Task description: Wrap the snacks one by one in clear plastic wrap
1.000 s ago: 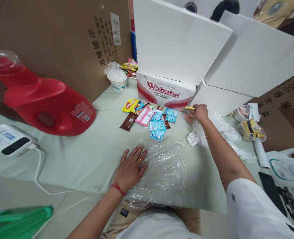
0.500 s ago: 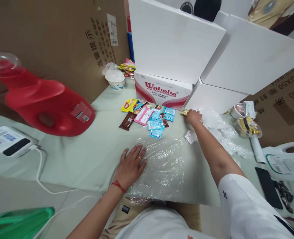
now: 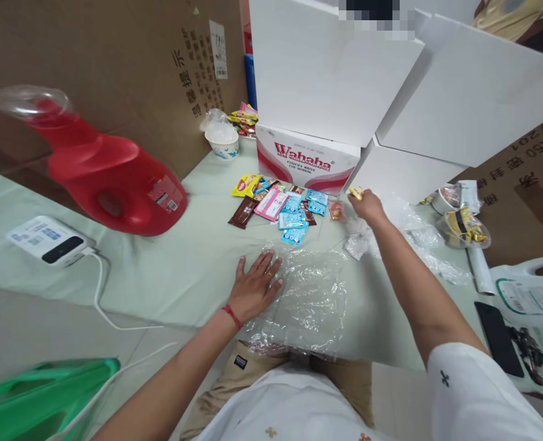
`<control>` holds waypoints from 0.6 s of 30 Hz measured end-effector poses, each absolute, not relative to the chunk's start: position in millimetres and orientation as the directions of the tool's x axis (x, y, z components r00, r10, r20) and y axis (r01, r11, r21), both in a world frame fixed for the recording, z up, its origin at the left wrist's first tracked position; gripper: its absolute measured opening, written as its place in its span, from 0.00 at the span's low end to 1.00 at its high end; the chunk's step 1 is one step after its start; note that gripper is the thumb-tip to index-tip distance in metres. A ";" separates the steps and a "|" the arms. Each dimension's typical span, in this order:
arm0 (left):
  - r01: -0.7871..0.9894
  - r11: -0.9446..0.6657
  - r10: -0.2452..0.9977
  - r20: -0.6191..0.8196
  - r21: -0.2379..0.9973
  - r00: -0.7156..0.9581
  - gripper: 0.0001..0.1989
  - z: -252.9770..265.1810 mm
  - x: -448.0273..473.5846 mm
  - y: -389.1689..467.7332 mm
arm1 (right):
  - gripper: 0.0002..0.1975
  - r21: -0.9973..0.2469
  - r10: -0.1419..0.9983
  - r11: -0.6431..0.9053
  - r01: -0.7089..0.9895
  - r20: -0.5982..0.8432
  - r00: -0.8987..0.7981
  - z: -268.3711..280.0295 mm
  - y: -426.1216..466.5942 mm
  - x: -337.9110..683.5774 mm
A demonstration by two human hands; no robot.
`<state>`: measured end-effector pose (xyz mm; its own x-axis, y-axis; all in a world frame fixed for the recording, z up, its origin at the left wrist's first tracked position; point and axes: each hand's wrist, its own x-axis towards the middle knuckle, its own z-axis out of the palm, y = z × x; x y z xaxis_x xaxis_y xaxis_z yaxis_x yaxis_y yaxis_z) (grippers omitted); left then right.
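My left hand (image 3: 258, 285) lies flat, fingers spread, on the left part of a clear plastic bag (image 3: 311, 294) spread over the table's near side. My right hand (image 3: 367, 207) reaches to the far side, its fingers closed on a small yellow snack packet (image 3: 356, 193) near the white boxes. Just left of it lies a small orange-pink wrapped snack (image 3: 336, 211). Farther left is a pile of snacks: a yellow packet (image 3: 246, 185), a brown bar (image 3: 243, 212), a pink packet (image 3: 271, 203) and several blue packets (image 3: 293, 222).
A Wahaha carton (image 3: 306, 160) stands behind the snacks, with white boxes (image 3: 331, 73) above. To the left are a red jug (image 3: 119, 177) and a white device (image 3: 46, 241) with a cable. Crumpled plastic (image 3: 418, 236), a snack tub (image 3: 464, 228) and a phone (image 3: 499, 339) lie right.
My right hand has lifted slightly with the yellow packet, uncovering the orange-pink snack beside it. My left hand stays flat on the bag. The view has shifted a little.
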<state>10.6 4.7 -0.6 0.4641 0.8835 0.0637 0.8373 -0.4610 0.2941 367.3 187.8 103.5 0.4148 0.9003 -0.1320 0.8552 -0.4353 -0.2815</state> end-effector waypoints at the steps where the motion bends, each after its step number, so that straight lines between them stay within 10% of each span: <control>1: 0.839 -0.459 0.885 0.067 0.291 0.461 0.28 -0.2 12.2 4.2 | 0.33 -0.243 0.873 -0.486 0.839 -0.178 0.454 96.0 194.4 355.2; 10: 0.847 -0.463 0.885 0.096 0.262 0.455 0.28 3.9 18.6 0.0 | 0.25 -0.131 0.892 -0.431 0.893 -0.209 0.400 81.6 201.4 312.2; 18: 0.851 -0.443 0.895 0.080 0.283 0.439 0.28 1.8 21.6 0.5 | 0.32 -0.292 0.943 0.332 0.897 0.068 -0.326 131.4 59.1 320.4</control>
<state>21.6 0.5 1.8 0.4394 0.8947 0.0799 0.8507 -0.4431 0.2829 320.4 59.1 131.4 -0.3264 0.9428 0.0681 0.8972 0.3317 -0.2916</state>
